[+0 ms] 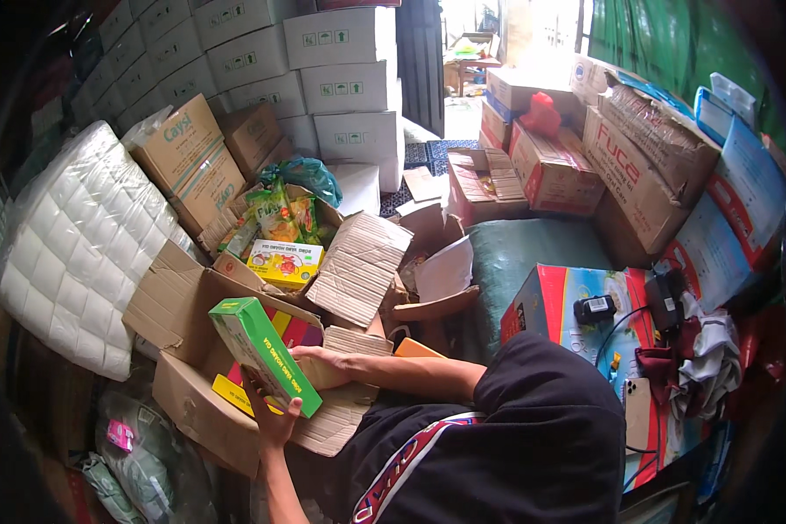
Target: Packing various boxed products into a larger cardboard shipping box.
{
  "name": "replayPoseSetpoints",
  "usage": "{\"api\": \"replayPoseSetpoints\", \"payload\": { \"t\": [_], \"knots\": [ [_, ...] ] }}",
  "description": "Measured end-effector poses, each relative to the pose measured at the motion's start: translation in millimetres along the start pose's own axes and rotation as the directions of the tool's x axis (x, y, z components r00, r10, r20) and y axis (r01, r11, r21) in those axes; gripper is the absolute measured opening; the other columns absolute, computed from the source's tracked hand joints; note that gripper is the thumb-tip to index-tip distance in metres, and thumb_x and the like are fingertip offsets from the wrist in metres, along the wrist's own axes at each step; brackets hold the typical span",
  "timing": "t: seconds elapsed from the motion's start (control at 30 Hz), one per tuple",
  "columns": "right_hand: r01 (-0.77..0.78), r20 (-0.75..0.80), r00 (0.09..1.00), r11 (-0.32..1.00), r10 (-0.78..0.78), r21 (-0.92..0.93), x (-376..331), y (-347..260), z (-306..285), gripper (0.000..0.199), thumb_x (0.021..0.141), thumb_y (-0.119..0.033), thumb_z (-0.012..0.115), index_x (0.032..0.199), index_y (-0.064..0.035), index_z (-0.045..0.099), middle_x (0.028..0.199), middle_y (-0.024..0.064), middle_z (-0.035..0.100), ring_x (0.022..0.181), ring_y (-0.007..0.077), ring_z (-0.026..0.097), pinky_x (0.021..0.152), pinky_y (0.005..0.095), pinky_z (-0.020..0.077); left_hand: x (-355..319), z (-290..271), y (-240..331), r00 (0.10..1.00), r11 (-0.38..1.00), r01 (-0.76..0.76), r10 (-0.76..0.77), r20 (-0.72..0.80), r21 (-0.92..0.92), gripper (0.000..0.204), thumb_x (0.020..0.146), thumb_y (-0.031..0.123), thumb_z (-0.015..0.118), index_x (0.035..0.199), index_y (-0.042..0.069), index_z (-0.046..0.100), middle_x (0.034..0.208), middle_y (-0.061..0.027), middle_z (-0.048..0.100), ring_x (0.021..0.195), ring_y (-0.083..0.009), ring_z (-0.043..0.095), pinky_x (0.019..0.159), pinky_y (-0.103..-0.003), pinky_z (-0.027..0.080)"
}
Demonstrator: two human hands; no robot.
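A long green carton (266,349) with yellow lettering lies tilted above an open cardboard box (196,406). My left hand (275,419) grips its near end, thumb on the end and fingers partly hidden underneath. Against the carton's right side is my right hand (321,365), its fingers closed at the edge and their tips partly hidden. Inside the cardboard box, yellow cartons (240,397) and a magenta carton (299,334) show under and beside the green one. Just beyond, a second open box holds a yellow and white carton (286,262) and green snack bags (275,212).
White cartons (345,83) are stacked at the back left. A plastic-wrapped white quilted bundle (83,244) leans at the left. Brown boxes (555,166) stand at the back right. A phone (637,410), black adapters (596,308) and cloth lie on a colourful box at the right.
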State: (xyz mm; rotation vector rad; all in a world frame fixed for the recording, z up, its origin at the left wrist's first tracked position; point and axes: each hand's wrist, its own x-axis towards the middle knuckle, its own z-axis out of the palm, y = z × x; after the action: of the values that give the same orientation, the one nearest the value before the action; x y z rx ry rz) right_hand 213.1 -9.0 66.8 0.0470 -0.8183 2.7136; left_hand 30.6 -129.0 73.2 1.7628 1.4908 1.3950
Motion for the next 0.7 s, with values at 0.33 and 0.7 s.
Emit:
{"api": "replayPoseSetpoints", "payload": {
  "t": [0.33, 0.7],
  "knots": [
    [-0.010, -0.057, 0.998, 0.997, 0.006, -0.077, -2.6, 2.0, 4.0, 0.078, 0.094, -0.055, 0.063, 0.154, -0.0122, 0.038, 0.158, 0.0106, 0.042, 0.142, 0.0266, 0.041, 0.119, 0.0486, 0.0306, -1.1, -5.4, 0.6, 1.000, 1.000, -0.004, 0.004, 0.023, 0.016, 0.133, 0.071, 0.062, 0.083, 0.162, 0.003, 0.007, 0.160, -0.0216, 0.026, 0.141, -0.0343, 0.037, 0.115, -0.047, 0.035],
    [-0.038, -0.051, 0.998, 0.999, 0.036, -0.036, 0.5, 1.0, -9.9, 0.072, 0.096, -0.058, 0.051, 0.141, -0.0019, 0.053, 0.148, 0.0149, 0.053, 0.133, 0.0344, 0.051, 0.116, 0.0525, 0.0345, 3.0, -28.8, -4.1, 0.986, 0.914, -0.154, 0.164, 0.004, 0.376, 0.127, 0.067, 0.062, 0.081, 0.160, 0.000, 0.020, 0.160, -0.0302, 0.025, 0.149, -0.0428, 0.030, 0.119, -0.052, 0.031]
  ]
}}
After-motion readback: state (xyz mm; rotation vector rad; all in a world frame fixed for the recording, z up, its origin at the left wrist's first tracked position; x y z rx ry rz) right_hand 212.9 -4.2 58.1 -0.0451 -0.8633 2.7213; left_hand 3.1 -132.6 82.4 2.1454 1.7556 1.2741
